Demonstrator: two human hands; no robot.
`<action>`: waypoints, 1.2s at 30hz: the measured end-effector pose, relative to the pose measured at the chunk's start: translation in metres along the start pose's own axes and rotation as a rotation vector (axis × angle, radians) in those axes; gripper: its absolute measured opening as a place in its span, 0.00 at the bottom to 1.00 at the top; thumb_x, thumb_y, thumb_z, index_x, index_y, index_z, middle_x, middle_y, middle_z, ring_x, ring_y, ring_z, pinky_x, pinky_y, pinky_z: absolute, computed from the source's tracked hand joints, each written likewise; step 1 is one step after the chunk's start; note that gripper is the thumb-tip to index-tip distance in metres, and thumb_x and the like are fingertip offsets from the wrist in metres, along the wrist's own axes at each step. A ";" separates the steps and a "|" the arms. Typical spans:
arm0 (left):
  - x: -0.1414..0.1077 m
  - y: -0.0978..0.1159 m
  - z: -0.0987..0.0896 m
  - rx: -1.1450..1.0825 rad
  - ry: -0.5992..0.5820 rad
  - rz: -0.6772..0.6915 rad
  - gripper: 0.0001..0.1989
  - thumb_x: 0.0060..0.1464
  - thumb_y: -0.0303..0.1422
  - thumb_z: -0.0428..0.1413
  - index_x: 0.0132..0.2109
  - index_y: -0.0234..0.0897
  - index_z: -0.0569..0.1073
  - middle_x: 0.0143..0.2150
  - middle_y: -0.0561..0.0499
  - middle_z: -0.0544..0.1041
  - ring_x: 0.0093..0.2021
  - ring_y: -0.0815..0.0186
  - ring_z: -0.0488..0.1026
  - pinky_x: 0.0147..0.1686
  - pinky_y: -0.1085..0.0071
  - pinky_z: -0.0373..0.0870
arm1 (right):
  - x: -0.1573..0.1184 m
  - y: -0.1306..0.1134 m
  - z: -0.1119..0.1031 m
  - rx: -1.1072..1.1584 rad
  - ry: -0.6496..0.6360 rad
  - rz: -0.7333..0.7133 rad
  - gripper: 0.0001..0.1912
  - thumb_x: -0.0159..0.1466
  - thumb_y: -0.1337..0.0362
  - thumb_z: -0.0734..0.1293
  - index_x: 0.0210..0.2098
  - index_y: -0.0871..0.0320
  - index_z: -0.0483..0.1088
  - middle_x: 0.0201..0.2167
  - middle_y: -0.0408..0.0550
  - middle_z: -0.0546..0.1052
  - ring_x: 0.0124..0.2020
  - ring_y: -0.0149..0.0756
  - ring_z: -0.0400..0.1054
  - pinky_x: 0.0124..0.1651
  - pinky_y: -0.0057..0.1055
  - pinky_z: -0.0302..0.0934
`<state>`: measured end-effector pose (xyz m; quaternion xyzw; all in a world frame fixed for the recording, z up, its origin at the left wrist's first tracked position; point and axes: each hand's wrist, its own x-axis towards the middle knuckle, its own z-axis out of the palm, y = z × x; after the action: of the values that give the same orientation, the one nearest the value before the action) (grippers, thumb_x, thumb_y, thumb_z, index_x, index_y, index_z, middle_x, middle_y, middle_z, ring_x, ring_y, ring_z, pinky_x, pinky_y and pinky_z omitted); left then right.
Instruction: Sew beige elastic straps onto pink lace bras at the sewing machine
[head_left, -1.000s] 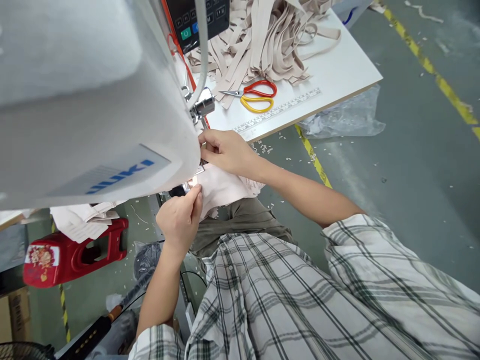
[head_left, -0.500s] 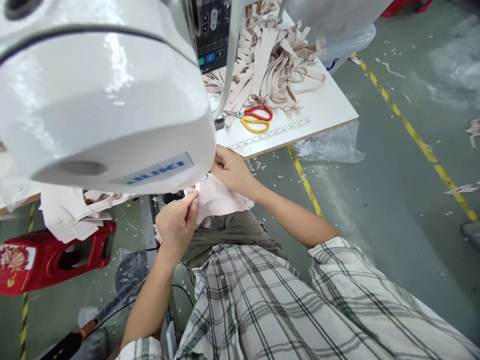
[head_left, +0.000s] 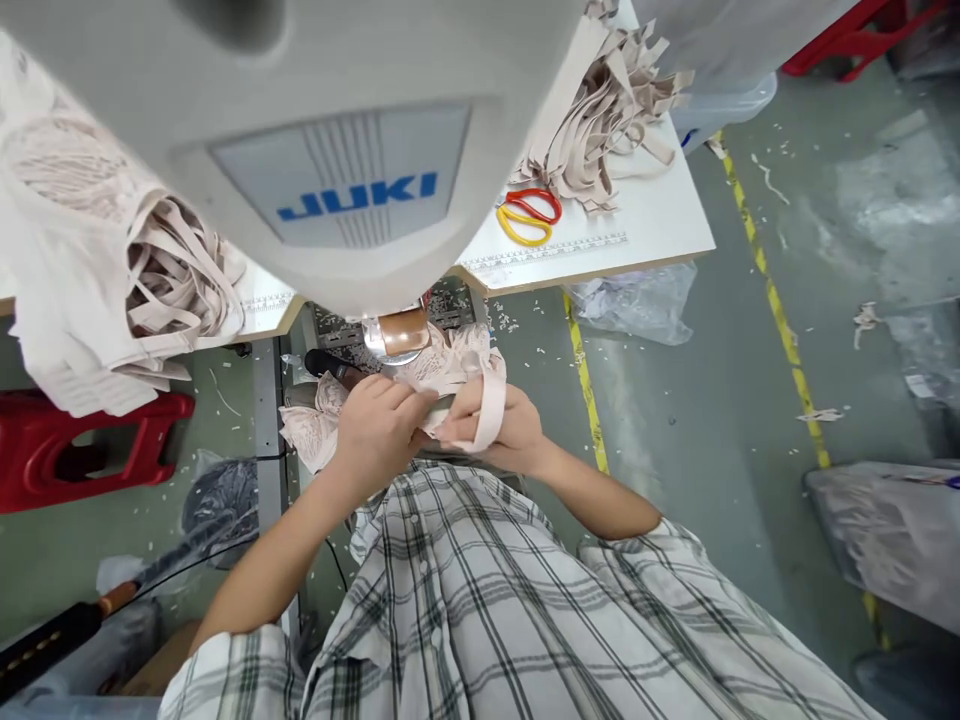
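A pale pink lace bra (head_left: 447, 362) lies gathered below the head of a white JUKI sewing machine (head_left: 360, 190). My left hand (head_left: 381, 422) is closed on its edge, with one lace cup spread out to the left of the wrist. Close beside it, my right hand (head_left: 504, 428) pinches the same garment, its fingertips almost meeting the left ones. A flat strap (head_left: 492, 402) loops up over the right fingers. Just beyond the hands is the machine's brown and metal work end (head_left: 403, 334). The fingers partly hide the gripped edge.
Pale straps are heaped on the right tabletop (head_left: 660, 225), near red-and-yellow-handled scissors (head_left: 531, 216) and a printed ruler. More pale straps and fabric (head_left: 180, 270) hang over the left table edge. A red stool (head_left: 97, 440) stands at left, and plastic bags lie on the floor.
Both hands have come back from the machine towards my body and closer together, bringing the bra along. A strap now loops over the right hand. The view has shifted, showing more of the left table.
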<state>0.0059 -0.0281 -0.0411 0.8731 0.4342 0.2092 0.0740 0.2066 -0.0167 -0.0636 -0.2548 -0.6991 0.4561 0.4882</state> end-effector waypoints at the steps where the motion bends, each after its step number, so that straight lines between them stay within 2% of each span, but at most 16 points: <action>1: -0.001 -0.002 0.003 -0.007 0.000 0.019 0.08 0.60 0.31 0.53 0.42 0.37 0.77 0.28 0.50 0.76 0.32 0.62 0.73 0.35 0.64 0.65 | -0.004 -0.003 0.001 0.002 -0.023 0.007 0.02 0.60 0.66 0.74 0.34 0.52 0.78 0.26 0.41 0.75 0.24 0.31 0.69 0.28 0.31 0.66; 3: -0.004 -0.006 0.006 0.000 0.048 0.026 0.09 0.61 0.29 0.51 0.40 0.39 0.77 0.24 0.52 0.73 0.29 0.64 0.70 0.33 0.66 0.62 | -0.007 -0.006 0.004 0.013 -0.013 0.000 0.04 0.60 0.66 0.74 0.34 0.52 0.76 0.22 0.38 0.72 0.21 0.29 0.66 0.24 0.30 0.64; 7: -0.011 -0.010 0.003 0.057 0.161 0.022 0.09 0.62 0.30 0.51 0.42 0.41 0.77 0.22 0.53 0.72 0.27 0.66 0.69 0.33 0.66 0.61 | -0.005 -0.012 0.010 -0.057 0.056 -0.161 0.10 0.58 0.68 0.75 0.37 0.51 0.73 0.24 0.38 0.75 0.23 0.28 0.69 0.25 0.28 0.66; 11: -0.011 -0.010 0.000 0.084 0.158 0.011 0.10 0.63 0.31 0.51 0.41 0.41 0.78 0.22 0.53 0.72 0.27 0.66 0.69 0.32 0.67 0.61 | -0.007 -0.013 0.005 -0.108 0.036 -0.162 0.08 0.60 0.66 0.74 0.38 0.52 0.73 0.24 0.38 0.75 0.23 0.28 0.70 0.26 0.27 0.66; 13: -0.010 -0.004 -0.004 0.039 0.077 -0.039 0.11 0.63 0.33 0.51 0.41 0.40 0.79 0.23 0.53 0.73 0.26 0.66 0.69 0.31 0.67 0.60 | -0.011 -0.004 -0.009 -0.181 -0.080 -0.127 0.05 0.62 0.64 0.72 0.38 0.53 0.74 0.27 0.41 0.77 0.26 0.30 0.71 0.28 0.28 0.67; 15: -0.009 0.008 -0.012 -0.134 -0.104 -0.097 0.12 0.65 0.35 0.51 0.37 0.39 0.78 0.22 0.54 0.73 0.24 0.68 0.67 0.27 0.69 0.58 | -0.016 0.018 -0.030 -0.305 -0.231 -0.071 0.04 0.65 0.64 0.69 0.39 0.55 0.76 0.31 0.46 0.79 0.31 0.33 0.73 0.35 0.31 0.69; 19: -0.022 0.038 -0.039 -0.720 -0.473 -0.097 0.24 0.69 0.42 0.46 0.26 0.38 0.72 0.20 0.53 0.69 0.21 0.70 0.65 0.25 0.71 0.61 | -0.031 0.079 -0.070 -0.599 -0.517 0.199 0.23 0.59 0.71 0.64 0.54 0.61 0.72 0.51 0.60 0.77 0.52 0.46 0.70 0.56 0.45 0.64; 21: -0.041 0.034 -0.048 -0.927 -0.467 -0.142 0.26 0.67 0.47 0.45 0.27 0.38 0.74 0.22 0.50 0.72 0.24 0.66 0.69 0.28 0.69 0.66 | -0.041 0.102 -0.086 -0.668 -0.758 0.340 0.31 0.55 0.72 0.65 0.59 0.65 0.69 0.59 0.66 0.71 0.58 0.50 0.65 0.59 0.47 0.59; 23: -0.060 0.008 -0.048 -0.958 -0.297 -0.474 0.28 0.63 0.54 0.48 0.26 0.38 0.74 0.21 0.48 0.72 0.22 0.64 0.68 0.25 0.67 0.66 | -0.051 0.112 -0.101 -0.679 -0.900 0.439 0.24 0.57 0.71 0.65 0.53 0.65 0.73 0.54 0.64 0.74 0.52 0.47 0.68 0.54 0.40 0.61; 25: -0.069 -0.029 -0.038 -0.812 -0.169 -0.891 0.29 0.60 0.57 0.48 0.30 0.37 0.77 0.22 0.47 0.74 0.22 0.59 0.71 0.23 0.65 0.67 | -0.058 0.108 -0.114 -0.689 -0.911 0.491 0.13 0.61 0.69 0.63 0.42 0.63 0.77 0.41 0.59 0.78 0.41 0.40 0.69 0.44 0.33 0.62; 27: -0.062 -0.058 -0.022 -0.558 -0.109 -0.971 0.28 0.58 0.57 0.51 0.32 0.35 0.77 0.25 0.44 0.76 0.28 0.52 0.75 0.28 0.60 0.70 | -0.061 0.092 -0.120 -0.698 -0.867 0.511 0.12 0.64 0.68 0.61 0.35 0.63 0.76 0.34 0.55 0.78 0.34 0.36 0.67 0.37 0.29 0.58; 29: -0.042 -0.062 -0.001 -0.257 -0.018 -0.846 0.25 0.53 0.54 0.57 0.36 0.33 0.77 0.33 0.37 0.78 0.39 0.44 0.76 0.38 0.51 0.71 | -0.056 0.069 -0.116 -0.679 -0.825 0.506 0.13 0.67 0.66 0.59 0.36 0.61 0.75 0.34 0.52 0.78 0.33 0.34 0.67 0.36 0.28 0.56; 31: -0.018 -0.042 0.024 -0.199 0.020 -0.734 0.24 0.49 0.51 0.61 0.42 0.34 0.76 0.43 0.33 0.78 0.50 0.41 0.71 0.49 0.47 0.67 | -0.045 0.045 -0.102 -0.581 -0.786 0.484 0.16 0.71 0.61 0.57 0.37 0.60 0.75 0.34 0.48 0.77 0.33 0.32 0.66 0.35 0.27 0.55; 33: 0.001 -0.011 0.049 -0.406 -0.117 -0.560 0.22 0.51 0.50 0.61 0.42 0.36 0.76 0.42 0.40 0.77 0.48 0.48 0.72 0.51 0.53 0.67 | -0.027 0.025 -0.088 -0.409 -0.788 0.453 0.18 0.72 0.57 0.57 0.38 0.59 0.74 0.32 0.45 0.77 0.31 0.29 0.66 0.35 0.25 0.55; 34: 0.008 0.002 0.059 -0.601 -0.275 -0.467 0.20 0.53 0.49 0.60 0.42 0.36 0.75 0.39 0.44 0.76 0.45 0.53 0.72 0.49 0.58 0.68 | -0.015 0.019 -0.083 -0.338 -0.794 0.442 0.17 0.71 0.56 0.59 0.37 0.58 0.75 0.31 0.43 0.77 0.30 0.28 0.66 0.34 0.25 0.56; 36: 0.013 0.020 0.072 -0.859 -0.482 -0.429 0.17 0.57 0.48 0.56 0.34 0.37 0.72 0.30 0.50 0.71 0.35 0.61 0.68 0.39 0.67 0.67 | 0.014 0.017 -0.085 -0.315 -0.754 0.443 0.14 0.68 0.56 0.64 0.35 0.58 0.75 0.31 0.42 0.77 0.31 0.28 0.67 0.35 0.24 0.57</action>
<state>0.0583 -0.0263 -0.0958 0.6793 0.4488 0.1419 0.5630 0.2773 0.0353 -0.0630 -0.2853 -0.8172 0.4986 0.0461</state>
